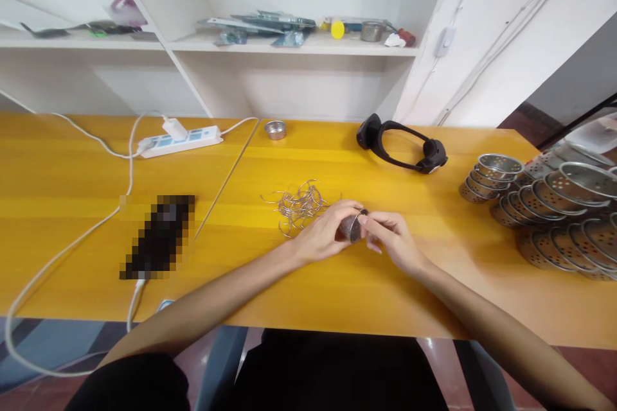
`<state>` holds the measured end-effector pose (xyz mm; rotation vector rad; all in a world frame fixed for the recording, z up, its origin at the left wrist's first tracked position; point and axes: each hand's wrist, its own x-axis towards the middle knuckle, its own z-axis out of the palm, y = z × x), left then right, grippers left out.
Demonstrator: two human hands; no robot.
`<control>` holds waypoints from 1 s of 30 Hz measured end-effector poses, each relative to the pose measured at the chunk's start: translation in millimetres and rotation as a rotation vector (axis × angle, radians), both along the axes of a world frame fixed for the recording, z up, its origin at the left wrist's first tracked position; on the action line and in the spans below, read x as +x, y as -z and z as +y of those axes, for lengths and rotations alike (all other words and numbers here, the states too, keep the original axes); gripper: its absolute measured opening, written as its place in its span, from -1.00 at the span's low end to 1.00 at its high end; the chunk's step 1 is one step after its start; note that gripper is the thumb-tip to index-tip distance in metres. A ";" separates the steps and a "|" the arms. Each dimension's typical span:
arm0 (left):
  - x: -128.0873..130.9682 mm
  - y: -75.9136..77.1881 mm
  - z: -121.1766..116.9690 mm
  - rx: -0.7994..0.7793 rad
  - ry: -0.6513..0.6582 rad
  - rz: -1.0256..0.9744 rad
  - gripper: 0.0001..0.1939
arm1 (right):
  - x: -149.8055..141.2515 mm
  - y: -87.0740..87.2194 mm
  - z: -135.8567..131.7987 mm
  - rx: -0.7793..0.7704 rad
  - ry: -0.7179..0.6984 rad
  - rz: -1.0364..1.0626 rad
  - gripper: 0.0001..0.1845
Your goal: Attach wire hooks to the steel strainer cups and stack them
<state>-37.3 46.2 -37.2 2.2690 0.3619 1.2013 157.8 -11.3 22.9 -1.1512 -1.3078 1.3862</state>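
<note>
Curling closed, the left hand [325, 231] gripped one dark cylinder [351, 228] midway between the table's [308, 298] near and far edges, long axis roughly left-right, round end facing the right hand [394, 241], whose thumb and fingertip pinched one wire [355, 218] there. Left of it lay one tangle [301, 205], uncountably meshed; toward the far edge sat one tin [276, 131], one headset [402, 153] and one power strip [193, 140], with at least three cup stacks [544, 196] rightward.
</note>
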 end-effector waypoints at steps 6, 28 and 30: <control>1.2 0.4 1.6 0.015 -0.051 0.009 -0.29 | 2.1 3.5 4.3 0.085 0.056 -0.065 -0.55; 3.8 -16.7 -8.0 0.079 -0.262 0.194 -0.30 | 10.9 4.5 6.9 0.681 0.157 -0.550 -0.86; 5.8 -15.3 -11.4 0.073 -0.283 0.198 -0.29 | 10.4 6.9 6.2 0.644 0.157 -0.578 -0.84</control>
